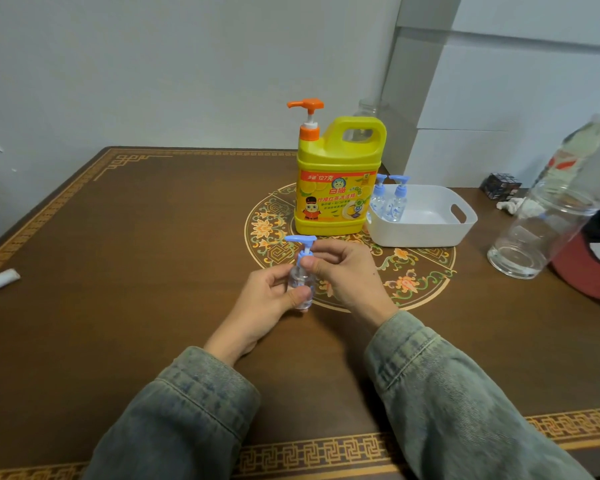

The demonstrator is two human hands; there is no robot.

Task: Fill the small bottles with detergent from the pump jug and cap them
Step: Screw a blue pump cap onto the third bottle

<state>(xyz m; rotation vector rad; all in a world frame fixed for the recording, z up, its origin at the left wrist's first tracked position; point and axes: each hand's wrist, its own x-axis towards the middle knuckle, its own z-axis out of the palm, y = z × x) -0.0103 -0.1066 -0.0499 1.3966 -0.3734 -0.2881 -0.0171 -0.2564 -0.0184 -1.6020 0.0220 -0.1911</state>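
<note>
Brown table (136, 258) with gold fret border and a floral medallion at centre. One yellow pump jug (336, 181) upright on the medallion's far edge, orange pump head on top, handle moulded in at the right, cartoon label facing forward. One white handled tub (430, 230) just right of the jug, touching or nearly so. One large clear jar (534, 233) leaning at the right edge, one plastic water bottle (575, 150) behind it.

Three small bottles in all, each clear with a blue pump cap. Two capped bottles (388, 202) upright in the tub's near-left corner. One held bottle (302, 278) in front of the jug, over the near side of the medallion, upright, blue pump cap (301, 242) seated on its neck.

Left hand (267, 299) wrapped around the bottle's body, thumb across the front. Right hand (347, 271) pinching the cap's collar between thumb and forefinger, other fingers curled. Both forearms in faded denim sleeves, angled inward from the near edge.
</note>
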